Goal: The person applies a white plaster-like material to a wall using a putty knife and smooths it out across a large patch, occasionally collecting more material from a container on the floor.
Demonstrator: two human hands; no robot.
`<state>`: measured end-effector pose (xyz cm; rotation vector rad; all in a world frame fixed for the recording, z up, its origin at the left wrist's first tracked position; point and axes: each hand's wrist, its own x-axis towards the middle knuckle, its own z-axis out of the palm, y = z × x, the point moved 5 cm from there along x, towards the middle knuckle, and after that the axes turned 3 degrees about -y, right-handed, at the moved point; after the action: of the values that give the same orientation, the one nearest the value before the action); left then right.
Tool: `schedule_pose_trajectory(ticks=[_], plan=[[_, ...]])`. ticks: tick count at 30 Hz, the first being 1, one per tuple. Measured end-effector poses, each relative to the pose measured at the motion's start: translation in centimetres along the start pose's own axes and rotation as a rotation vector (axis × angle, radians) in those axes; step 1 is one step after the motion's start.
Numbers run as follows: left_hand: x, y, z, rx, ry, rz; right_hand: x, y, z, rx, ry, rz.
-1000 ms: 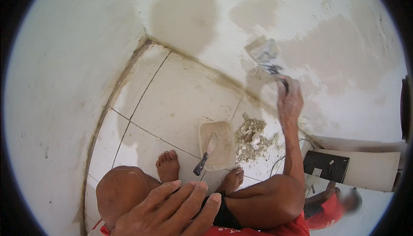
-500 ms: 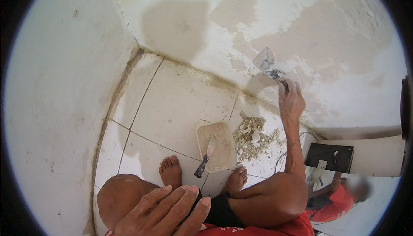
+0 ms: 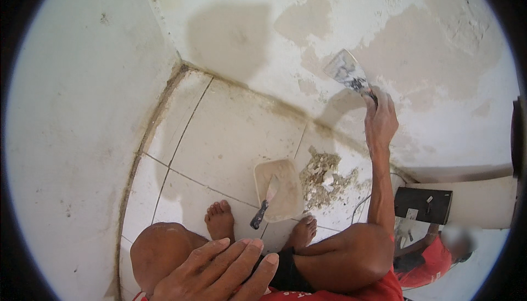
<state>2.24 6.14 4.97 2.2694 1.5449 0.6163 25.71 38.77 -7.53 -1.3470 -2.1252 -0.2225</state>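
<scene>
Clamped in the right hand (image 3: 380,121), a putty knife (image 3: 347,72) is pressed to the far wall (image 3: 230,4), where bare patches lie exposed and paint remains (flakes (image 3: 324,177) beside a tray (image 3: 280,188)), while the empty left hand (image 3: 219,271) is rested, fingers spread, on the near knee.

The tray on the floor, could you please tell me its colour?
Off-white, seen in the head view: the tray.

The scraper's (image 3: 348,72) handle is hidden inside the right hand (image 3: 380,120). At the bottom edge, the left hand (image 3: 219,271) is cut off at the wrist. Lower right, another person (image 3: 433,257) is blurred and partly hidden behind the black box (image 3: 424,205).
</scene>
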Motion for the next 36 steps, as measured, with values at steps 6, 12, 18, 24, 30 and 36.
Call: schedule_pose_trajectory(ticks=[6,12,18,24,30,36], plan=[[-0.4,-0.6,-0.5,-0.004,-0.008,0.017,-3.7,3.0,-2.8,0.003,0.005,0.172],[-0.1,-0.5,0.0,0.032,-0.028,0.059,-3.7,-2.3,1.0,0.095,-0.066,0.03],[-0.1,0.4,-0.1,0.019,-0.049,0.032,-2.6,-2.0,2.3,0.056,-0.001,0.04],[-0.9,-0.3,-0.2,0.119,-0.056,-0.027,-5.9,3.8,-4.1,-0.032,0.047,0.183],[-0.4,-0.4,0.7,0.15,-0.021,-0.025,-4.6,0.8,-4.5,0.099,-0.047,0.114],[0.1,1.0,1.0,0.164,-0.04,0.013,0.6,0.1,-4.2,-0.074,0.024,-0.069]])
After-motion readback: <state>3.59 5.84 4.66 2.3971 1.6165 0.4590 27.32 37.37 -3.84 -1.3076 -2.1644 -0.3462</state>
